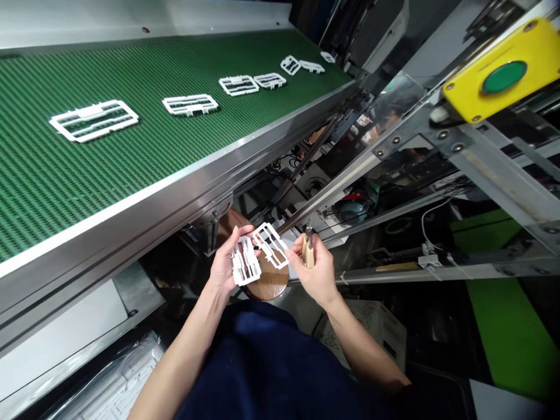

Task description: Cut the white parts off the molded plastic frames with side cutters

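My left hand (224,265) is closed around a small stack of white plastic frames (245,262), held upright in front of my body. Another white plastic frame (271,246), with long slots, is pinched at its lower right edge between the thumb and fingers of my right hand (317,271). Its left side comes close to the stack; whether they touch I cannot tell. Tucked in the same right hand is a tool with a pale wooden handle (308,254) and a dark metal tip pointing up. What kind of tool it is does not show clearly.
A green conveyor belt (144,169) with a metal edge runs along the left, carrying several white frames (94,121). On the right, a yellow box with a green button (504,77) sits on a metal frame (494,181). Below are a round brown stool top (269,286) and a pale crate (376,329).
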The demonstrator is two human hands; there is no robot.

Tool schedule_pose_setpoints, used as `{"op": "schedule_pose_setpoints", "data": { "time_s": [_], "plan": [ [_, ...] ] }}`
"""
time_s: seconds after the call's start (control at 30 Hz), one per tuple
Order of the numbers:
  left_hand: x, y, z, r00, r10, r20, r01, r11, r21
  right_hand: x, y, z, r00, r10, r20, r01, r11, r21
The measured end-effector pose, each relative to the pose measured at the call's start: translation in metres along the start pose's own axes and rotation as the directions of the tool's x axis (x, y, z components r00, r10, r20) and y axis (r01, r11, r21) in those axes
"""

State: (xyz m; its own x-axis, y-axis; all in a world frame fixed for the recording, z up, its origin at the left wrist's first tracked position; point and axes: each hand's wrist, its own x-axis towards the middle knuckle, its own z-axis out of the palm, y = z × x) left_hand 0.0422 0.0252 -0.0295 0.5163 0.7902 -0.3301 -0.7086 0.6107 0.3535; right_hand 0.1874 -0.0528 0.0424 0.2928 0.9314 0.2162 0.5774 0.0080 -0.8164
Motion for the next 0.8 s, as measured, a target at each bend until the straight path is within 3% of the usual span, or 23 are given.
{"op": "schedule_pose_setpoints", "data": {
  "time_s": [0.07, 0.13, 0.23, 0.4, 0.6, 0.7, 0.8],
  "plan": [
    [0.003, -0.006, 0.002, 0.996, 0.087, -0.036, -0.083, 0.992, 0.094, -0.003, 0.0, 0.005, 0.983, -0.175, 0.048, 0.181, 0.959, -0.217],
    [0.005, -0.014, 0.005, 0.982, 0.178, -0.06, -0.165, 0.97, 0.178, -0.006, 0.002, 0.014, 0.935, -0.305, 0.179, 0.351, 0.863, -0.362],
    [0.005, -0.023, 0.007, 0.96, 0.26, -0.105, -0.229, 0.944, 0.238, -0.01, 0.008, 0.03, 0.872, -0.321, 0.369, 0.458, 0.8, -0.388],
    [-0.001, -0.027, 0.001, 0.973, 0.193, -0.126, -0.15, 0.946, 0.288, -0.012, 0.007, 0.043, 0.834, -0.175, 0.523, 0.356, 0.895, -0.268],
    [-0.009, -0.022, -0.01, 0.99, 0.083, -0.116, -0.055, 0.973, 0.226, -0.015, -0.002, 0.035, 0.763, -0.045, 0.645, 0.193, 0.968, -0.162],
    [-0.024, -0.025, -0.022, 0.996, 0.006, -0.087, 0.008, 0.987, 0.163, -0.013, -0.001, 0.028, 0.792, -0.029, 0.61, 0.101, 0.991, -0.084],
    [-0.046, -0.041, -0.038, 0.99, -0.125, -0.057, 0.132, 0.984, 0.121, -0.008, 0.004, 0.021, 0.838, -0.006, 0.545, 0.03, 0.999, -0.035]
  ]
}}
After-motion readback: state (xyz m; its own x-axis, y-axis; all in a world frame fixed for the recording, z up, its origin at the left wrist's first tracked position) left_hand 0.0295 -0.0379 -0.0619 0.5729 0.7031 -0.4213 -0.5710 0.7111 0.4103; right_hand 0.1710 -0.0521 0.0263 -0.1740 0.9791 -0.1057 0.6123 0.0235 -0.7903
